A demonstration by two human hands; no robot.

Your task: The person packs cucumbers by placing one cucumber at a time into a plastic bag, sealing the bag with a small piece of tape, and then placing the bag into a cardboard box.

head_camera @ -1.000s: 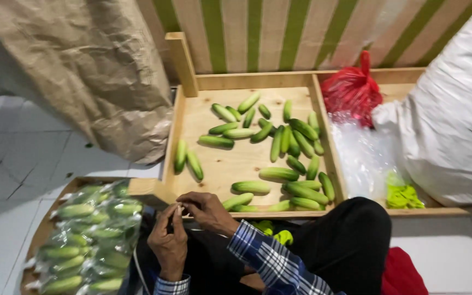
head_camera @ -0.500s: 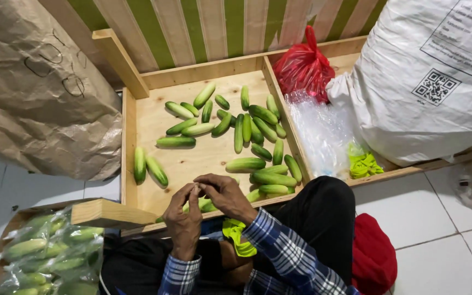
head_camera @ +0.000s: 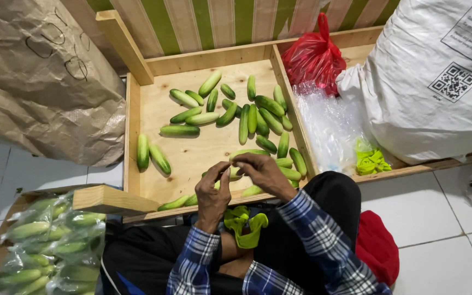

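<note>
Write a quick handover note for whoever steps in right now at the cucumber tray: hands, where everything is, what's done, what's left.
Left hand and right hand: both raised together over the near edge of the wooden tray, fingers closed on something small between them; too hidden to name.
Loose cucumbers lie scattered in the tray.
Done: bagged cucumbers piled at near left.
Left: the loose ones in the tray.
Clear plastic bags sit in the next compartment, green ties beside them, more green ties on the lap.
</note>
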